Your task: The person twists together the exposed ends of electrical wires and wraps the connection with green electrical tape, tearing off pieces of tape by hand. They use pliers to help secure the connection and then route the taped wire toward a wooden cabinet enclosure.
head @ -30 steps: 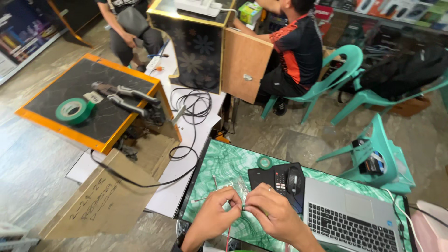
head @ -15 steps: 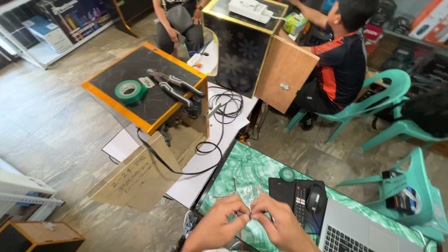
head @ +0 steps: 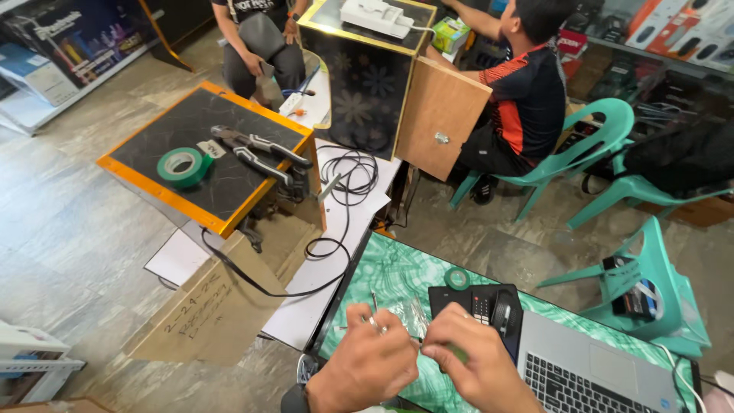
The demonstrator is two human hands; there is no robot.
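Fingers of our left hand (head: 365,365) and right hand (head: 475,365) were pinched together on a thin wire (head: 415,338) above the green table (head: 397,279), beside a laptop (head: 589,375)

You held a thin wire (head: 394,330) pinched between both hands, stretched short over the green marbled table (head: 397,279); its far ends were too small to make out.
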